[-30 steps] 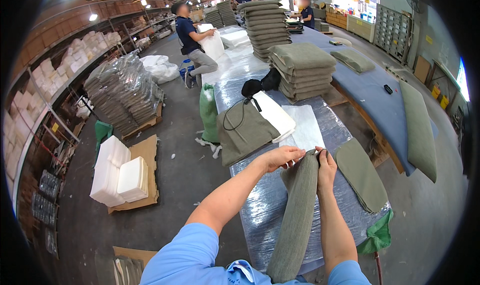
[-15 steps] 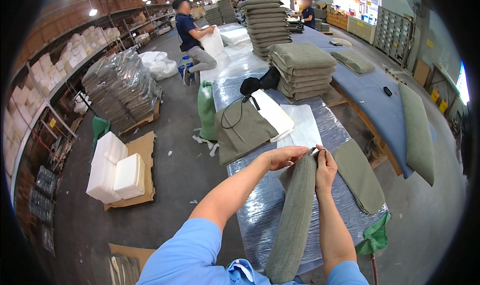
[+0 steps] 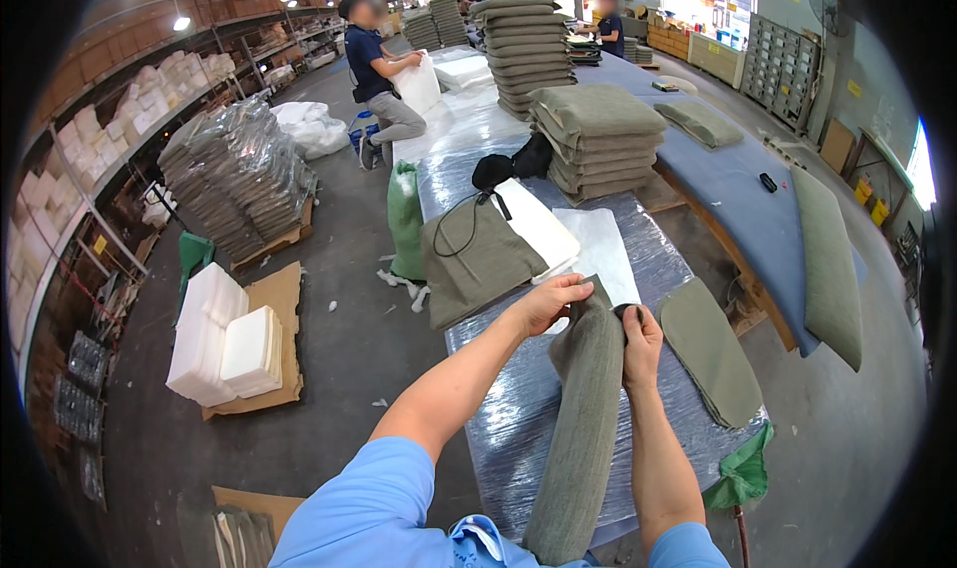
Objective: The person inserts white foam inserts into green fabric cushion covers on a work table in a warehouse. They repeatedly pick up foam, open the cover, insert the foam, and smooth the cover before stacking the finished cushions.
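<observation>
A long grey-green cushion [image 3: 576, 438] lies on its edge in front of me, running from my body to the table's middle. At its far end my left hand [image 3: 548, 305] pinches the fabric cover's corner between thumb and fingers. Just right of it, my right hand [image 3: 642, 351] is closed on the cover's edge, with a small dark bit showing at the fingertips. What lies inside the cover is hidden. A flat, rounded grey-green cushion piece [image 3: 710, 353] rests to the right of my right hand. Beyond my hands lies a thin white sheet [image 3: 596, 241].
The plastic-wrapped table [image 3: 498, 388] carries a folded grey-green cover [image 3: 478, 254], white padding [image 3: 534, 227], and stacked cushions [image 3: 596, 139]. A blue padded table [image 3: 738, 184] stands right. White foam blocks [image 3: 221, 339] sit on cardboard at left. A person [image 3: 379, 79] works at the far end.
My hands have moved apart at the cushion's far end. The cover's corner now stands up in my left hand, and the pale shiny bit between my fingers no longer shows.
</observation>
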Tool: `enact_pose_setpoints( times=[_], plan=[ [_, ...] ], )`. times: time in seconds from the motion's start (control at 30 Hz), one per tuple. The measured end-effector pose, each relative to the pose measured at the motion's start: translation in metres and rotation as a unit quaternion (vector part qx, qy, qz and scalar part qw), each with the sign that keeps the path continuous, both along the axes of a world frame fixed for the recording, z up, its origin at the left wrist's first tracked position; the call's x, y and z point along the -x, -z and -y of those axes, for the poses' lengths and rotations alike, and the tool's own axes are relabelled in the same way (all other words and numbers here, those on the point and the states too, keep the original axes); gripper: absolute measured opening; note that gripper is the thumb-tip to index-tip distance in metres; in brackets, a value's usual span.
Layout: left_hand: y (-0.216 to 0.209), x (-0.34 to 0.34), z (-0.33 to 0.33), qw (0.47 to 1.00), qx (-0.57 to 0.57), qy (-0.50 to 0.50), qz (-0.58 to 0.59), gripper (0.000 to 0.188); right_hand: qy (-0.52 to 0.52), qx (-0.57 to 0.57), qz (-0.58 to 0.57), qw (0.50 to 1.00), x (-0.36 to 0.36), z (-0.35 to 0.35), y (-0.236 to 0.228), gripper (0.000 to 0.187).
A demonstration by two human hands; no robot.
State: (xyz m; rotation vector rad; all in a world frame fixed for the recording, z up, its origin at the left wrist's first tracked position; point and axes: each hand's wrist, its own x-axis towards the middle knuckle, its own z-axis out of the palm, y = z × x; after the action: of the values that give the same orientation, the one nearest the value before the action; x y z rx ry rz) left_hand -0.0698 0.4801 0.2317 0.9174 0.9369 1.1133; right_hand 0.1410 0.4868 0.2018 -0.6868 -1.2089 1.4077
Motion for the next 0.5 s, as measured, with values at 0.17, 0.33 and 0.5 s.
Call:
enact_pose_setpoints(
  times=[0.17, 0.33, 0.5],
  plan=[
    [-0.011, -0.016, 0.018, 0.995, -0.087, -0.015, -0.047, 0.019, -0.106, 0.084, -0.02, 0.991, 0.001, 0.001, -0.008, 0.028],
    [-0.011, -0.034, 0.024, 0.955, -0.163, -0.158, -0.192, 0.021, -0.138, 0.104, -0.015, 0.985, 0.003, 0.002, -0.013, 0.028],
    [-0.012, -0.065, 0.013, 0.821, -0.248, -0.338, -0.388, 0.025, -0.113, 0.13, 0.007, 0.985, 0.007, 0.005, -0.015, 0.024]
  ],
)
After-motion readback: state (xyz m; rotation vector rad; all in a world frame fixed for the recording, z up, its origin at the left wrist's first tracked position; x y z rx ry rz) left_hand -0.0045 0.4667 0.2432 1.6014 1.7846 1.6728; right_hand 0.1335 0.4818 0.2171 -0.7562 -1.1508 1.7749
